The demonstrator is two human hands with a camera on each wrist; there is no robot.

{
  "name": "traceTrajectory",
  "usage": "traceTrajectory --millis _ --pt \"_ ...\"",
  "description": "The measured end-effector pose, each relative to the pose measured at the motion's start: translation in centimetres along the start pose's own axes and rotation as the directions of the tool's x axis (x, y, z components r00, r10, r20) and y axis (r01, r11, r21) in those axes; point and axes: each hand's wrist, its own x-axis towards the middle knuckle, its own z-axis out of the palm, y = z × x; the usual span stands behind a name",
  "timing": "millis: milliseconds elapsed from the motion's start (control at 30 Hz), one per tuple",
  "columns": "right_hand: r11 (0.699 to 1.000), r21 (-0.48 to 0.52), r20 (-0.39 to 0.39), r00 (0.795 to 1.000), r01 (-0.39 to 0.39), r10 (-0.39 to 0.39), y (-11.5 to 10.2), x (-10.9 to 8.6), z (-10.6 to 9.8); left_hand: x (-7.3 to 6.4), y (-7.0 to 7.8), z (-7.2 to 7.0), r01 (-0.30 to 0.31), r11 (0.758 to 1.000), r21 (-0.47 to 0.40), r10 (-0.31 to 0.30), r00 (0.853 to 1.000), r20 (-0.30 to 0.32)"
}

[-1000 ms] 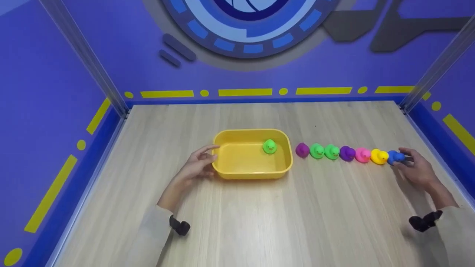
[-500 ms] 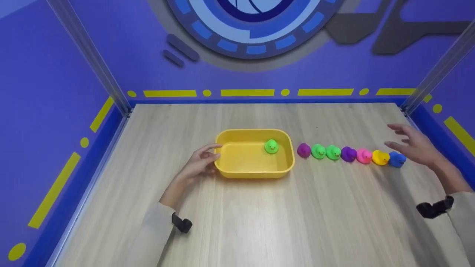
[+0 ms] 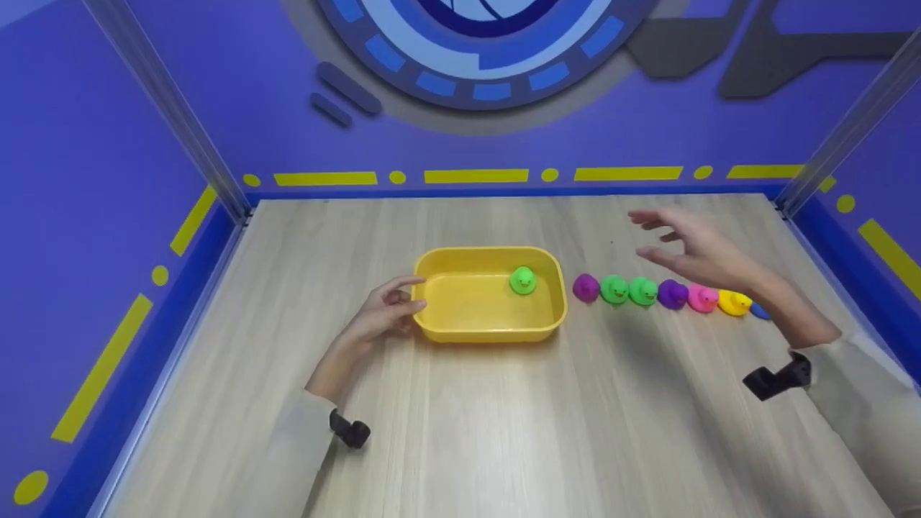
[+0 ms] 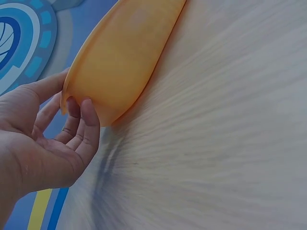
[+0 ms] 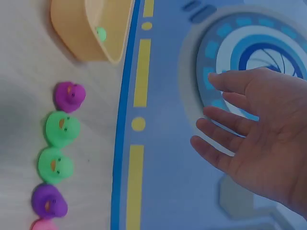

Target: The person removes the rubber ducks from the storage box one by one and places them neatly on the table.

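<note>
My left hand (image 3: 381, 311) pinches the left rim of a yellow plastic tub (image 3: 468, 336), its thumb and fingers on either side of the rim in the left wrist view. Inside the tub, toward the right, sits a green rubber duck (image 3: 523, 280). Over the table to the right, my right hand (image 3: 701, 248) is raised with fingers extended and holds nothing. Below it runs a row of ducks: a magenta duck (image 3: 586, 288), two green ducks (image 3: 615, 289), a purple duck (image 3: 673, 294), a pink duck (image 3: 702, 298), a yellow duck (image 3: 734, 303) and a blue duck (image 3: 760, 311), mostly hidden by my right forearm.
The wooden table (image 3: 460, 432) is bounded by a blue back wall (image 3: 468, 155) and side walls. Metal posts (image 3: 169, 108) stand at the back corners. The tub lies just left of the duck row.
My right hand has let go of the blue duck, risen, and swept left above the row. The left hand keeps its hold on the tub. The ducks stay lined up.
</note>
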Motion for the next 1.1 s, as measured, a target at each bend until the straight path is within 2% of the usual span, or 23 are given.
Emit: traceTrajectory --millis 100,233,433,700,933,1100 --pt "1.000 0.000 0.024 1.000 0.003 -0.003 -0.8 0.9 0.7 0.0 0.1 0.1 0.018 1.000 0.010 -0.018 1.000 -0.011" --pt "0.998 0.043 0.096 0.994 -0.046 0.042 -1.2 2.2 1.9 0.1 0.3 0.2 0.021 1.000 0.004 -0.021 1.000 -0.019" --pt "0.980 0.154 0.211 0.973 -0.129 0.095 -1.2 4.6 3.7 0.1 0.3 0.1 0.016 1.000 0.005 -0.016 0.999 -0.030" --pt "0.964 0.190 0.299 0.946 -0.185 0.123 -0.5 8.2 5.1 0.1 0.4 0.1 0.001 1.000 0.018 -0.001 1.000 -0.011" --pt "0.960 0.233 0.356 0.932 -0.153 0.062 0.1 9.6 8.1 0.1 0.3 -0.1 -0.029 1.000 0.009 0.029 0.998 0.048" --pt "0.964 0.200 0.437 0.897 -0.174 0.071 -0.2 10.0 10.0 0.2 0.4 0.2 -0.029 0.999 0.018 0.028 0.998 0.062"
